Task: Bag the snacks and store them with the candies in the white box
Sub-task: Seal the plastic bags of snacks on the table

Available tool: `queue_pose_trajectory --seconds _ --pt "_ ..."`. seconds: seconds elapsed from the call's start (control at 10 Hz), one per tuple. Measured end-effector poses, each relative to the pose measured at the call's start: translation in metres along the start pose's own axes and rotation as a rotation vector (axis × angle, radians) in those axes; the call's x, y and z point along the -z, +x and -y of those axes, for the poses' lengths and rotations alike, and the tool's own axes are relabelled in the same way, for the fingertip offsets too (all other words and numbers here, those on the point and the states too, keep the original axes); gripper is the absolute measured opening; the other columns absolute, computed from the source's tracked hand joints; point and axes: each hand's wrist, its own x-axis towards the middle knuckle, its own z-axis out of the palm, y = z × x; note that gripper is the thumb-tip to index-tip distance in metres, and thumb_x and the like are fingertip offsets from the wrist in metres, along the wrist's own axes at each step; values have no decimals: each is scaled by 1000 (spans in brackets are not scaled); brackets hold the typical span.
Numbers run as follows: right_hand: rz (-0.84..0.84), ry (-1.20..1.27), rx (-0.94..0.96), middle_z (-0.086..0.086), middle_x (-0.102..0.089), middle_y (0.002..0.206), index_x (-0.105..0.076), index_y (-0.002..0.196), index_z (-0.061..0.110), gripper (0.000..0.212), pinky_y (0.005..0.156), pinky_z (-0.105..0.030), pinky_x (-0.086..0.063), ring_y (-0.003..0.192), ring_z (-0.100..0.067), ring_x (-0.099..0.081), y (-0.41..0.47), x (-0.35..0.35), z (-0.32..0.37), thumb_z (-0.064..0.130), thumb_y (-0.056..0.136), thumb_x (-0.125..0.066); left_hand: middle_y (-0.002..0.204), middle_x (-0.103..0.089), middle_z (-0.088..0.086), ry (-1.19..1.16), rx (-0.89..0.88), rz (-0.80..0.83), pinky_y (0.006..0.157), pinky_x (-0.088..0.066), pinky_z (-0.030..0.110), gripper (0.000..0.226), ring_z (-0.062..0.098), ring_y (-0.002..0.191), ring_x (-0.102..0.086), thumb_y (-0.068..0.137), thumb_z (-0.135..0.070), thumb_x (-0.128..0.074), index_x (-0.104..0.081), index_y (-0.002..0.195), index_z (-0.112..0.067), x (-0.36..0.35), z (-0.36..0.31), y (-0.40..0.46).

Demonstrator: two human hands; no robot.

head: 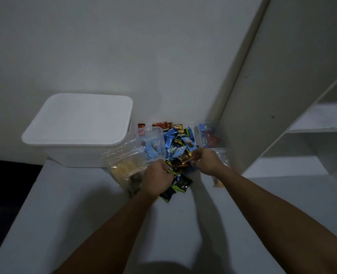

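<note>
Snacks (pixel 178 147) sat in a loose heap at the back of the desk (pixel 96 214), just right of the white box (pixel 78 123) — lid on, so nothing could go in yet. I had the left hand (pixel 157 178) w/ fingers curled on the dark green-edged packets (pixel 175 186), and the right hand (pixel 207 162) pinching a brown wrapper at the pile's near edge. Clear bags (pixel 124 165) lay crumpled beside the left hand, some already holding food. Risks as I judged them: slick foil could slip from a crowded grip, and loose packets near the front might slide off the desk edge. Dim light, blur — labels mostly unreadable, so mis-sorting snacks vs candies was likely.
</note>
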Motion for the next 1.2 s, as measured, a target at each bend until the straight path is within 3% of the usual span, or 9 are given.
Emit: queue_pose_trajectory --seconds 0.2,0.4,0.6,0.7,0.8,0.9,1.0,1.1,1.2 --pt "-55 -14 -193 -14 -61 126 -60 122 7 41 97 -34 -47 115 -28 -58 -6 21 -59 18 83 -68 95 -68 6 10 -23 295 83 -53 34 19 25 91 -64 70 -31 -71 -63 85 -21 -47 -32 21" --pt "-56 -14 -330 -21 -61 125 -57 117 0 36 92 -35 -46 116 -37 -58 -20 26 -86 27 94 -50 113 -66 22 -90 53 512 86 -51 34 38 34 106 -63 73 -15 -71 -65 107 2 -97 -60 35" --pt "0 16 -411 -21 -61 125 -56 120 -3 47 94 -32 -45 117 -35 -58 -21 15 -87 30 87 -57 107 -54 5 -259 215 632 78 -48 34 66 22 94 -54 66 -20 -66 -49 129 -12 -119 -75 35" --pt "-37 47 -452 -21 -56 131 -49 128 -4 53 99 -33 -41 123 -34 -53 -19 13 -87 27 87 -64 121 -55 7 -320 256 664 84 -52 36 80 21 98 -54 61 -21 -66 -43 136 -7 -122 -73 34" --pt "-69 233 -547 -21 -64 116 -61 114 -4 35 85 -35 -49 104 -33 -62 -14 4 -98 22 90 -59 133 -55 17 -316 285 636 84 -54 39 63 21 95 -55 78 -7 -62 -42 138 -8 -123 -65 34" --pt "-41 404 -521 -15 -66 73 -68 74 2 11 60 -34 -49 65 -26 -60 -16 3 -98 11 74 -63 131 -54 16 -378 338 599 75 -54 35 63 21 98 -56 81 1 -57 -41 140 -13 -119 -54 32" --pt "-43 462 -506 -17 -65 70 -66 67 8 3 62 -41 -55 65 -30 -64 -19 1 -94 10 68 -63 110 -62 11 -448 398 573 64 -50 30 52 21 94 -61 76 3 -59 -55 124 -17 -107 -46 29" --pt "-68 514 -439 -10 -64 75 -57 66 18 15 50 -29 -49 65 -23 -61 -25 0 -80 12 77 -65 82 -59 6 -470 331 510 55 -40 25 15 16 72 -56 82 -6 -60 -64 94 -15 -91 -40 23" --pt "-65 469 -325 -9 -64 75 -61 67 16 15 46 -24 -45 61 -20 -60 -30 -4 -69 7 79 -60 84 -66 4 -498 166 412 54 -45 22 16 15 70 -61 85 -11 -63 -68 99 -11 -71 -30 17"
